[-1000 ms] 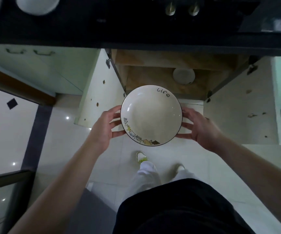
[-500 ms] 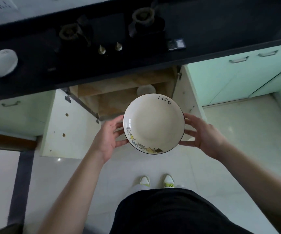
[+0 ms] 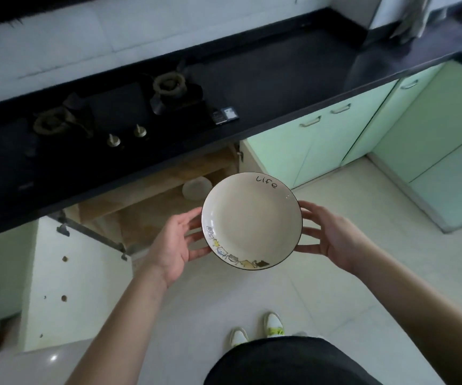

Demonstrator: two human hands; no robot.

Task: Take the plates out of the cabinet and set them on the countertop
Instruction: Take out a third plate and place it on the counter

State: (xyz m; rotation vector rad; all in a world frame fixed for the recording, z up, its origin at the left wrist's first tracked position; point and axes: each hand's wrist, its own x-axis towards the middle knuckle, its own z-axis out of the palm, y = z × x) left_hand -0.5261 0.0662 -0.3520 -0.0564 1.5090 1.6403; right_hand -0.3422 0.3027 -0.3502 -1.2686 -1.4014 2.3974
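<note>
**Kitchen corner, head view: plate carried clear of the open cabinet**

Black countertop runs from lower left to upper right, carrying a two-burner gas hob with two metal knobs at its front edge; pale green cabinet doors stand closed below it on the right. Beneath the hob, the cabinet is open, its left door swung outward over the tiled floor. One white plate lies on the wooden shelf inside.

A cream plate with a dark rim, lettered "life" at its far edge and bearing small cartoon figures along its near-left edge, is held level in the air in front of the cabinet opening, below countertop height. The left hand supports its left rim with fingers spread beneath and beside it; the right hand does the same at the right rim. Both hands grip the plate between them.

Compared with half a second ago, the view has swung upward and to the right: the wall tiles and the counter's far right stretch are now in sight, while the white dish seen earlier at the counter's left end has left the frame. The two-handed hold on the plate is unchanged.
</note>
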